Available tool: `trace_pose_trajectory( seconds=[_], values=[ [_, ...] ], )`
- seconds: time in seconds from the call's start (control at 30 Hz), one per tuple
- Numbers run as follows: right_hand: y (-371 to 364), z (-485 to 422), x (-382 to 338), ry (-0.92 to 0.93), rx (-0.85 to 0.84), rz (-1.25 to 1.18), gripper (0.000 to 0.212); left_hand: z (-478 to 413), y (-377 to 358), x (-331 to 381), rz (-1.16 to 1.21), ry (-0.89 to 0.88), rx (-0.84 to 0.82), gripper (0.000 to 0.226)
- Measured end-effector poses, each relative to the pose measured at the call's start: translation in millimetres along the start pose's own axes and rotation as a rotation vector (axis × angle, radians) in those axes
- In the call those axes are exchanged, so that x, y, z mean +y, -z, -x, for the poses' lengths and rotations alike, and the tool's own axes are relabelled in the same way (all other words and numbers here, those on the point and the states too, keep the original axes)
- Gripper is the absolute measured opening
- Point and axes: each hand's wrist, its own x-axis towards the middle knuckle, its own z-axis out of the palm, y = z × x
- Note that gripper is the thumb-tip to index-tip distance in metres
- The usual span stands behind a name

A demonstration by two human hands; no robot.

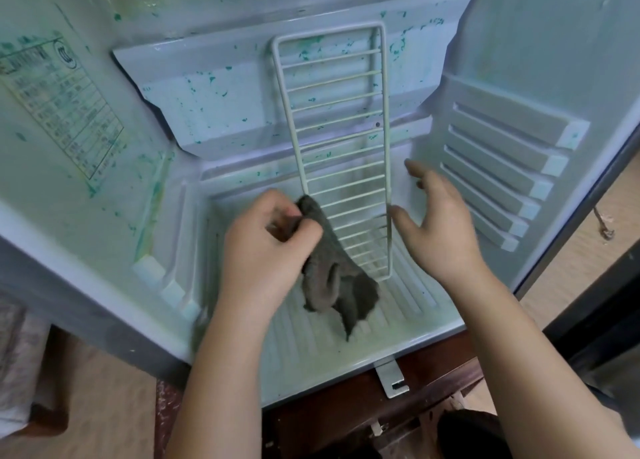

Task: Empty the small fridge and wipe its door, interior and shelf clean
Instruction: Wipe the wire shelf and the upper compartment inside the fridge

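The small fridge stands open, its pale interior floor [398, 320] ribbed and its walls flecked with green stains. A white wire shelf [341, 140] stands on edge inside, leaning against the back. My left hand [266, 247] grips a grey cloth [332, 275] that hangs down to the floor, just left of the shelf's lower end. My right hand [440, 223] is open, fingers spread, its thumb close to the shelf's right edge; contact is unclear.
A stained panel [242, 112] hangs across the back of the compartment. Shelf rails [498, 174] line the right wall. A label [59, 105] is on the left wall. A dark door edge [588, 250] lies at right, wooden furniture [415, 382] below.
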Motion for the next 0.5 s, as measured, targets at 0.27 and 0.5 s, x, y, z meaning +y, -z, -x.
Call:
trace_pose_trajectory(
  seconds=[0.27, 0.5],
  values=[
    [-18, 3, -5, -0.195, -0.152, -0.562, 0.029, -15, -7, -2, 0.118, -0.146, 0.355, 0.019],
    [-17, 4, 1, -0.214, -0.126, -0.585, 0.035, -32, -25, -2, 0.336, -0.091, 0.164, 0.005]
  ],
)
